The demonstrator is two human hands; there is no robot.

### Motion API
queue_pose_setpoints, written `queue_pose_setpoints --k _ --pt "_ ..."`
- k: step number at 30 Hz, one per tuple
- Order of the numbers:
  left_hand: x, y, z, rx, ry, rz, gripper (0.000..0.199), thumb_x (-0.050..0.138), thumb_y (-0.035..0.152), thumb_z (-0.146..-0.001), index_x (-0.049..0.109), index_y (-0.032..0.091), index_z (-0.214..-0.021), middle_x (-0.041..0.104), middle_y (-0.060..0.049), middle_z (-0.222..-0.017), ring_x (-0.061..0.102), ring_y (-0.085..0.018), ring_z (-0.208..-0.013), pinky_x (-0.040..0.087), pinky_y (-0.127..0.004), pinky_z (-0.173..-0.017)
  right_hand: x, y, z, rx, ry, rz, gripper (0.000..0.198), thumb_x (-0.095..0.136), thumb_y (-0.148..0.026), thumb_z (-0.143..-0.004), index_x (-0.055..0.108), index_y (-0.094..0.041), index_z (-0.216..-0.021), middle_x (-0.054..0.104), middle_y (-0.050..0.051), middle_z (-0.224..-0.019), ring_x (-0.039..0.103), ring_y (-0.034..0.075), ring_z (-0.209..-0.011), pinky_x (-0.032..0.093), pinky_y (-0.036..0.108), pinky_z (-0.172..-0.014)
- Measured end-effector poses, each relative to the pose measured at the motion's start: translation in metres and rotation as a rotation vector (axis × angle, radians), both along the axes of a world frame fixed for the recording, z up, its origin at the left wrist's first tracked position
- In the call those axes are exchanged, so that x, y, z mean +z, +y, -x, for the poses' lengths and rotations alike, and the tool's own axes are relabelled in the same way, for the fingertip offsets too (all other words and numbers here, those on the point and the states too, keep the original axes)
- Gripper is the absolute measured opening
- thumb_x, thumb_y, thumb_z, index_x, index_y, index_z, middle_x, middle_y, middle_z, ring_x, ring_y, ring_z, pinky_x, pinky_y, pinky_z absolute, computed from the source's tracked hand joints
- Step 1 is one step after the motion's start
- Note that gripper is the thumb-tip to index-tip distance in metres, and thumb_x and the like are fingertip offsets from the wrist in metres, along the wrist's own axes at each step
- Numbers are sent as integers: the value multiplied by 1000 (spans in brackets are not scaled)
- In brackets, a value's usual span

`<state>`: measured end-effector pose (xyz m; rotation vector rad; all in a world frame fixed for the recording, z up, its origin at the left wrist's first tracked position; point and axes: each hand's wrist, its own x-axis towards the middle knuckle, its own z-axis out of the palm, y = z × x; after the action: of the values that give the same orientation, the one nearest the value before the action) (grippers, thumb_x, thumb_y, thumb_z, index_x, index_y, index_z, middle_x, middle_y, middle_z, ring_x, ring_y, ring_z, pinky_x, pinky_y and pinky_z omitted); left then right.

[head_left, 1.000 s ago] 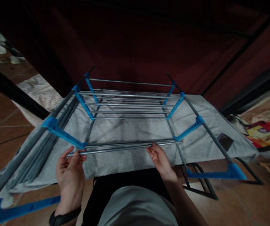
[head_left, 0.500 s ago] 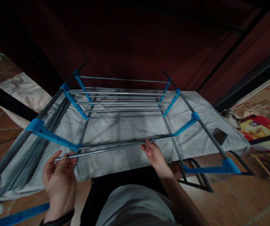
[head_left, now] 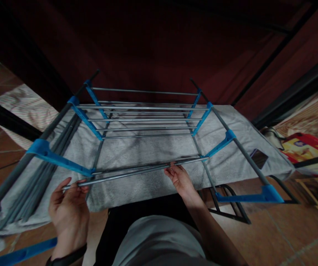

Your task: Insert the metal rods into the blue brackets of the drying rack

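Note:
My left hand (head_left: pixel 70 208) grips a thin grey metal rod (head_left: pixel 125 176) near its left end, the tip poking out past the fingers. Further along, my right hand (head_left: pixel 179 179) pinches the same rod, whose far end meets a blue plastic bracket (head_left: pixel 220 145) on the right. The rod slants slightly, its left end nearer me than the left blue bracket (head_left: pixel 60 160). Both brackets belong to a rack frame of grey tubes (head_left: pixel 249 160) lying on a grey blanket (head_left: pixel 148 192). Behind, several crossbars (head_left: pixel 148 120) span another set of blue brackets.
Several loose grey rods (head_left: pixel 46 173) lie bundled on the blanket at left. A dark phone-like object (head_left: pixel 259 158) rests at right, close to a red and yellow box (head_left: pixel 308 147). A black metal frame (head_left: pixel 231 207) stands below the blanket's edge.
Both hands keep hold of the rod and have hardly moved. The view has shifted very slightly.

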<state>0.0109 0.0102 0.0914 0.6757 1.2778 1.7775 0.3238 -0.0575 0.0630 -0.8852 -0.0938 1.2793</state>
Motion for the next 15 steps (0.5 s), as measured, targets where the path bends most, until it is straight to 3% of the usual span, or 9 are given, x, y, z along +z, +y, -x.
queue_pose_setpoints --k 15 --pt "-3 -1 1 -22 22 43 35 75 15 -64 66 19 -97 65 2 -70 60 -12 -68 48 -23 -66 -12 0 -2 38 3 -1 21 86 -24 -67 67 -21 -76 74 0 -80 71 16 -77 59 34 -86"
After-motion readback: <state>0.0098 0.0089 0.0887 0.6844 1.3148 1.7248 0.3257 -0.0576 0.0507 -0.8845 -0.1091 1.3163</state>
